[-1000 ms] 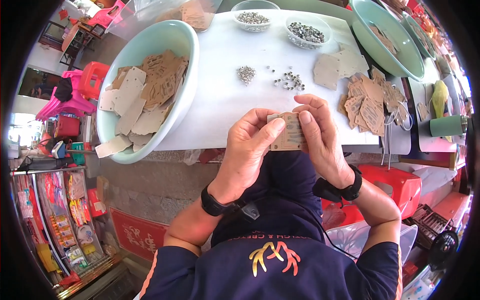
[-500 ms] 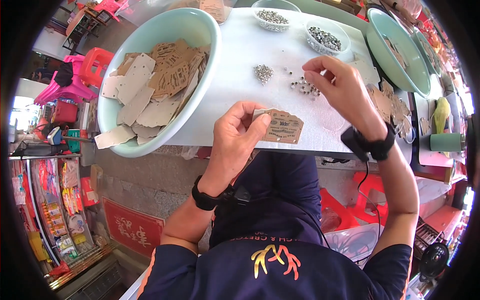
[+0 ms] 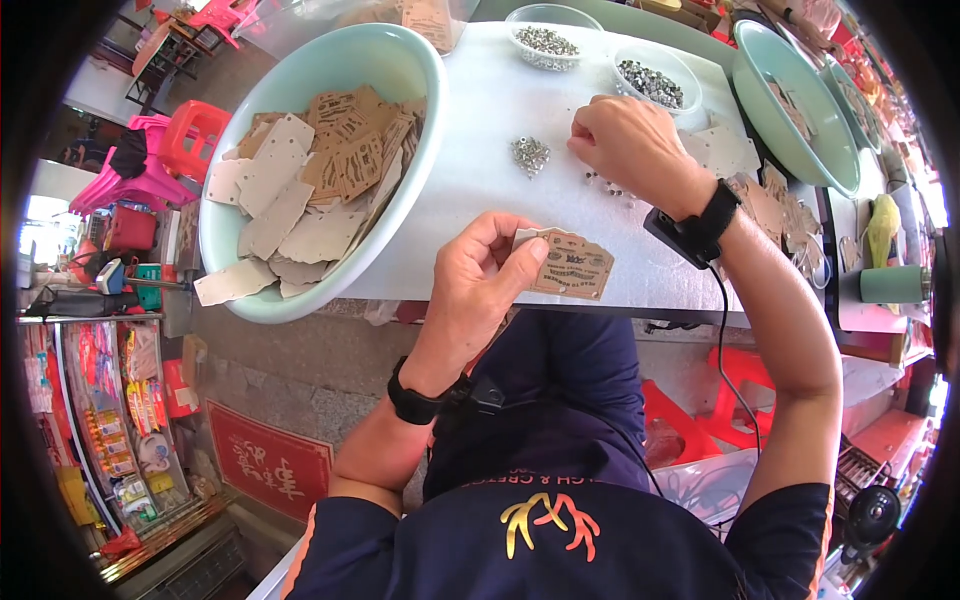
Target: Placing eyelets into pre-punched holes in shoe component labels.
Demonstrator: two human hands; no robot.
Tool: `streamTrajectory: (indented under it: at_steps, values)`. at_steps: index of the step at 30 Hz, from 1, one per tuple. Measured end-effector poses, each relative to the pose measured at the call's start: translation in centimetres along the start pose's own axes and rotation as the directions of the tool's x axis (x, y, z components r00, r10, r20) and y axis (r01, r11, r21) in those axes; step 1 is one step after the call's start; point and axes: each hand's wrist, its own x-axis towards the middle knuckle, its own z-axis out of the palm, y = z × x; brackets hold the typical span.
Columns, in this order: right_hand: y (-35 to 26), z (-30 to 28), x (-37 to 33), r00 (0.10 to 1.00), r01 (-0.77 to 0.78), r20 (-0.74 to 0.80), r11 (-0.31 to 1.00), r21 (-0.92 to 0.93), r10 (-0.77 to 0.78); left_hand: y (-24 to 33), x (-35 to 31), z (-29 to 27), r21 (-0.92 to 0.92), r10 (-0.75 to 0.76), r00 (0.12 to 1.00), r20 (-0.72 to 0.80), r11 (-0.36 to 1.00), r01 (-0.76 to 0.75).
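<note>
My left hand pinches a brown printed cardboard card by its left end, between thumb and fingers, just above the table's near edge. The card has a scalloped edge and small holes. My right hand is over the table with its fingers curled together; what they hold, if anything, is hidden. Just left of it lies a small heap of silver metal pieces, like eyelets or rivets. Other loose metal pieces lie beneath the right hand, partly covered by it.
A big pale green basin full of cards stands at the left. Two clear bowls of metal pieces, one bowl and another bowl, sit at the back of the white table. More cards and a second green basin are at the right.
My right hand has moved left and slightly away from me, and its fingers have curled in over the loose pieces. The card in my left hand has tilted slightly.
</note>
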Motion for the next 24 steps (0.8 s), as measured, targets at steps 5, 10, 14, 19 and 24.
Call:
streamTrajectory:
  at_steps: [5,10,14,19,24]
  values:
    - [0.4,0.2,0.1,1.000,0.020,-0.003,0.999,-0.027,-0.020,-0.3,0.1,-0.4,0.024,-0.023,1.000,0.002,0.999,0.023]
    - [-0.2,-2.8,-3.0,0.966,-0.251,0.244,0.495,0.832,0.081,0.1,0.1,-0.2,-0.011,-0.021,1.000,0.004,1.000,0.021]
    - [0.2,-2.7,-6.4,0.935,-0.343,0.346,0.040,0.938,-0.079,0.2,0.3,0.6,-0.064,-0.002,1.000,-0.017,0.998,0.001]
    - [0.2,-3.3,-9.4,0.921,-0.388,0.380,-0.262,0.884,-0.082,0.2,0.3,1.0,0.014,0.022,0.999,-0.031,1.000,-0.022]
    - [1.7,-1.5,-12.4,0.988,-0.136,0.059,0.598,0.790,0.146,0.2,0.5,1.0,0.065,0.013,1.000,-0.027,0.998,-0.012]
